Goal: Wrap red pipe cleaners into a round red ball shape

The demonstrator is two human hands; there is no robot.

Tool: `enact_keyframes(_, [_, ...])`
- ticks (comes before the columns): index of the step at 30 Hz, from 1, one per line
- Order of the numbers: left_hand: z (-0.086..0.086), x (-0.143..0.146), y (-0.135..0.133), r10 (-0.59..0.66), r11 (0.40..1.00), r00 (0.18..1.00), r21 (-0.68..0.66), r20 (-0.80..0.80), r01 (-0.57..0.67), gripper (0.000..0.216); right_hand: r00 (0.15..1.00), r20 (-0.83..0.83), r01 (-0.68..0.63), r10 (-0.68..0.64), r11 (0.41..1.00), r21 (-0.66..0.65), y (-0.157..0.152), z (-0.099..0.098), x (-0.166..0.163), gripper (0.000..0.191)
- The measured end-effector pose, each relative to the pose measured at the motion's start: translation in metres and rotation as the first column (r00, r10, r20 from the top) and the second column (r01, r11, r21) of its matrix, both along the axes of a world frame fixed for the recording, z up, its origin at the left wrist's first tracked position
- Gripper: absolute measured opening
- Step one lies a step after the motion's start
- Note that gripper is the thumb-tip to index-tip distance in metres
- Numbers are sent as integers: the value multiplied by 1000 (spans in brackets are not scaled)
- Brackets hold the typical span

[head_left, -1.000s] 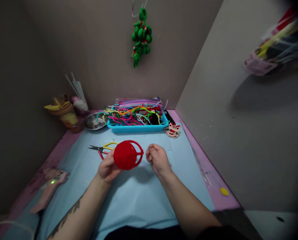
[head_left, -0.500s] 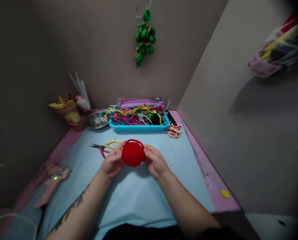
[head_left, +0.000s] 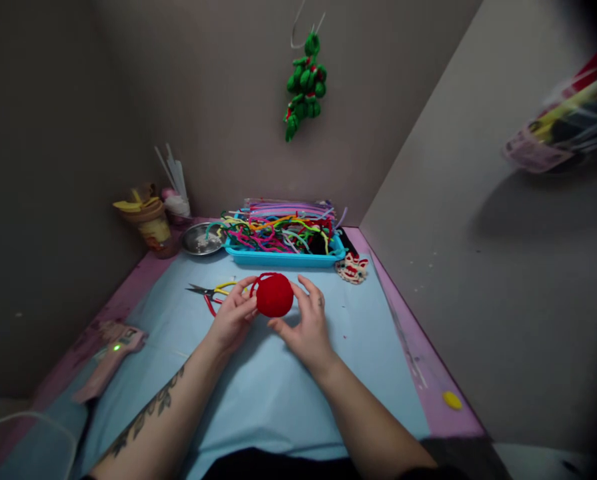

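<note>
Disc of red fuzzy material (head_left: 275,295), count one, held up above light-blue cloth (head_left: 268,393); thin red loop (head_left: 261,276) at upper left, count one, partly behind disc. Left hand (head_left: 235,319): fingers and thumb pinched on left edge of disc. Right hand (head_left: 308,327): fingers spread and loosely curved, thumb below lower edge, fingertips at right edge; contact there, cannot tell.

One pair of scissors with one yellow and one red handle (head_left: 209,292), blades pointing left, yellow handle partly hidden behind left hand. One bright-blue plastic tray (head_left: 288,261) at back of cloth; multicoloured fuzzy stems (head_left: 258,237) heaped inside, too tangled to count. One round metal dish (head_left: 193,235) left of tray, small whitish bits inside, too small to count. One beige-and-red animal-face piece (head_left: 352,268) by right front corner of tray. One pink glue gun (head_left: 109,363) with green light, far left. One yellow round piece (head_left: 452,400) on right margin.

Brown pot (head_left: 153,223), one, at back left, yellow contents unclear; white sticks (head_left: 178,177) in neighbouring cup, overlapping, no sure count. One green-and-red fuzzy cluster (head_left: 305,87) hanging on back wall. One pinkish wall holder (head_left: 535,152), blurred, contents cut off at right. White cord (head_left: 43,417), cut off at left.
</note>
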State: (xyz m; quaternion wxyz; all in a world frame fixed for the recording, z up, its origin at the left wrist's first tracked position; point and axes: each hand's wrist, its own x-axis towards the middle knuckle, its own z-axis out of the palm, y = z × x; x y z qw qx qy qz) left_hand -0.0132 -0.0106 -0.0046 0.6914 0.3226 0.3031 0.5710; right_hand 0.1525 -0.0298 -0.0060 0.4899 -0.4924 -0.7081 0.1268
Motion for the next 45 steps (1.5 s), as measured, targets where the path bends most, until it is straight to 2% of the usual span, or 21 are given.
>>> enact_keyframes(3, [0,2,-1,-22,1000,1000,8,-6,22,54,997,37,61,-62,997,37,0,-2,-2,60])
enact_keyframes(6, [2,2,-2,-33,999,999,-1,1,33,54,997,-2,71,-71,997,29,-1,-2,-2,58])
enact_keyframes(9, [3,1,-3,-38,999,998,-26,44,39,53,976,-218,-24,7,997,-79,1,-3,-2,69])
enact_keyframes(11, [4,-2,-2,-56,997,994,-50,93,61,52,880,-474,-137,15,965,-223,5,-4,-1,69])
enact_keyframes(12, [5,-3,-1,-71,995,991,-63,115,79,52,802,-597,-218,-10,926,-309,8,-5,0,64])
enact_keyframes(14, [4,-7,1,-103,990,985,-81,142,115,50,632,-770,-429,-89,787,-444,14,-5,2,49])
enact_keyframes(16, [2,-9,4,-111,987,985,-102,132,124,48,502,-851,-605,-156,639,-474,19,-5,5,34])
enact_keyframes(17, [0,-10,5,-102,986,989,-118,107,115,48,457,-873,-657,-173,596,-462,21,-4,6,29])
enact_keyframes(18, [-1,-9,6,-83,986,994,-138,70,93,47,424,-888,-682,-181,582,-444,22,-3,6,27])
enact_keyframes(20, [-4,-7,7,-19,988,1000,-155,-19,16,46,400,-900,-674,-174,610,-418,23,-2,6,28])
enact_keyframes(22, [-5,-3,7,48,992,994,-109,-102,-59,48,437,-887,-615,-146,672,-414,21,-2,4,29])
enact_keyframes(26, [-3,5,1,141,989,945,73,-294,-125,55,634,-770,-413,-74,809,-418,14,-3,-3,26])
enact_keyframes(30, [2,8,-5,178,980,904,158,-388,-125,66,815,-580,-299,19,871,-391,4,-3,-10,18])
enact_keyframes(33, [5,8,-7,196,975,893,178,-404,-133,65,887,-455,-249,73,907,-340,-1,-1,-12,14])
enact_keyframes(40, [8,4,-5,173,972,872,222,-458,-76,65,907,-411,-238,91,917,-320,-1,-2,-10,15])
enact_keyframes(42, [9,2,-5,198,959,840,277,-505,-59,66,869,-487,-280,88,898,-339,1,-3,-10,15])
enact_keyframes(45, [10,0,-6,241,920,757,392,-607,21,64,751,-656,-401,71,839,-368,4,-3,-10,22])
